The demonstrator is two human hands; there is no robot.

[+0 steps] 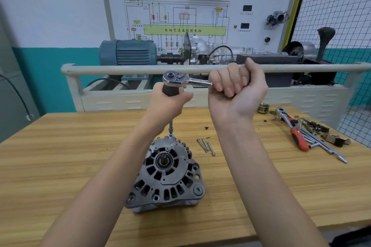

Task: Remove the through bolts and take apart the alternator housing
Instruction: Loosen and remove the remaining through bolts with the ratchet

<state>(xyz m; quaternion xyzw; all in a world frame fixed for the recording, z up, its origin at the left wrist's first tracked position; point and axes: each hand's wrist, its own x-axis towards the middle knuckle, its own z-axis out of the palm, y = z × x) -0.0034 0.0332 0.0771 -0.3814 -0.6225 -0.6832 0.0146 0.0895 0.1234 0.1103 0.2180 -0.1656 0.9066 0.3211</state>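
Observation:
A grey alternator (167,174) stands on the wooden table (60,166), its vented end facing up. A chrome ratchet (176,79) sits on top of a long extension bar (170,126) whose socket meets a bolt at the housing's far rim. My left hand (168,102) grips the extension's dark handle just under the ratchet head. My right hand (236,88) is closed around the ratchet's handle, which points right. Three removed through bolts (206,146) lie on the table right of the alternator.
A red-handled ratchet (293,132), sockets, bars and small parts lie at the table's right. A brass-coloured pulley (263,108) sits near the far edge. Behind the table stands a training rig with a rail (120,69); a wire mesh panel (341,46) is at right.

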